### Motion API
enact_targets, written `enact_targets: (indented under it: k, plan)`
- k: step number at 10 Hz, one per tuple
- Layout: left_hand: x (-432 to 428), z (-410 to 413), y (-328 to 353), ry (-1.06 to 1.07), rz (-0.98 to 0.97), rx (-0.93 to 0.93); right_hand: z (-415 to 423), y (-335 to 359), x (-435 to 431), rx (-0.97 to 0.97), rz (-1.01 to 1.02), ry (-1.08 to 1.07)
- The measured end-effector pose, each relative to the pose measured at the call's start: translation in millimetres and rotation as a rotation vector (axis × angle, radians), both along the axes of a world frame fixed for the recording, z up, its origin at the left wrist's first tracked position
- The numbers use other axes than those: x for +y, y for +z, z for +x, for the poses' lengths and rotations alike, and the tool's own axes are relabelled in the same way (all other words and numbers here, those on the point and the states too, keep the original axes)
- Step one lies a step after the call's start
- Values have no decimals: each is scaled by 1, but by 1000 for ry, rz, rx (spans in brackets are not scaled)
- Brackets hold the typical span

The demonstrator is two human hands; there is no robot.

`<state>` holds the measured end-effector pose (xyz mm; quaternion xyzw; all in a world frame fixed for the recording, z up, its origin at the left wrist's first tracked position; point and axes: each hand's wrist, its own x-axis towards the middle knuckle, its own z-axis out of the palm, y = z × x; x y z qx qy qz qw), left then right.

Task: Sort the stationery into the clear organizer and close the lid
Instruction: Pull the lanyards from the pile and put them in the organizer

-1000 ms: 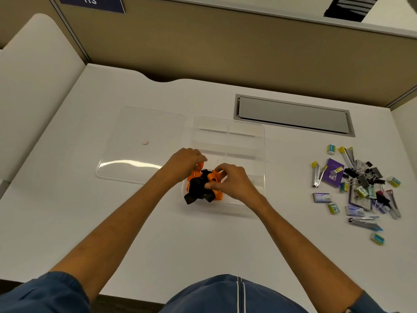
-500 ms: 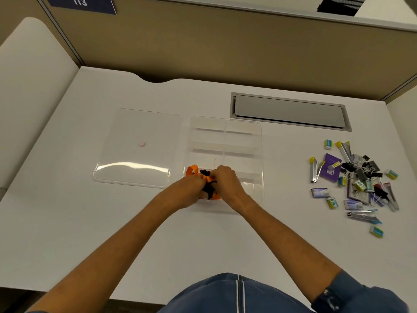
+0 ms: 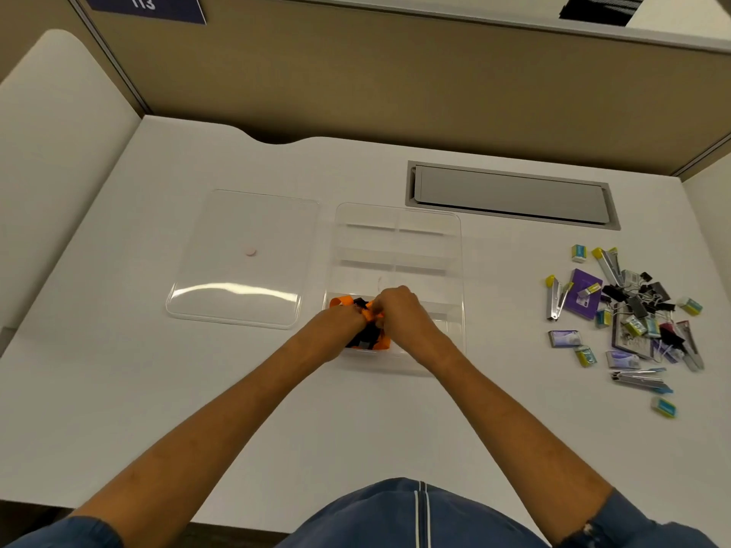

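The clear organizer (image 3: 455,247) lies open in the middle of the white desk, divided into compartments. Its clear lid (image 3: 245,263) lies flat to its left. A bunch of orange and black items (image 3: 366,336) sits in the organizer's near left compartment. My left hand (image 3: 336,326) and my right hand (image 3: 399,314) meet over this bunch, fingers closed on it. What exactly the items are I cannot tell. A heap of stationery (image 3: 633,318) lies at the right: black binder clips, staplers, small erasers and staple boxes.
A grey cable flap (image 3: 510,195) is set into the desk behind the organizer. A beige partition wall (image 3: 395,81) runs along the desk's far edge. A white side panel (image 3: 47,124) stands at the left.
Both hands have lowered the orange and black bunch into the near left compartment and drawn closer together over it. The camera view shifted slightly.
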<state>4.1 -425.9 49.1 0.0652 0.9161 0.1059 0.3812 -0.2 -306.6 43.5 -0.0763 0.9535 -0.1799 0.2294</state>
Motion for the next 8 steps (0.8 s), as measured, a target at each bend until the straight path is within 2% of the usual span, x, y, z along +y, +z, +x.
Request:
enact_targets:
  k: [1,2,3,4,5,6,7,8]
  plan:
    - [0,-1,12,88,56,146,-2,7,11,65,-125,-98]
    - [-11,9,23,15,161,423,4,9,11,83,-195,-72]
    - [-8,11,19,78,193,364,8,4,6,78,-180,-10]
    - [2,27,6,411,448,221,18,-4,-1,126,-180,1]
    - [1,37,-6,535,503,278,24,-10,-1,166,-216,-28]
    - [-1,43,-15,572,464,310,28,-18,-1,191,-152,62]
    - [-3,36,-22,676,537,210,24,-19,-5,144,-89,89]
    - [-7,27,-21,708,505,146,16,-20,-11,117,55,160]
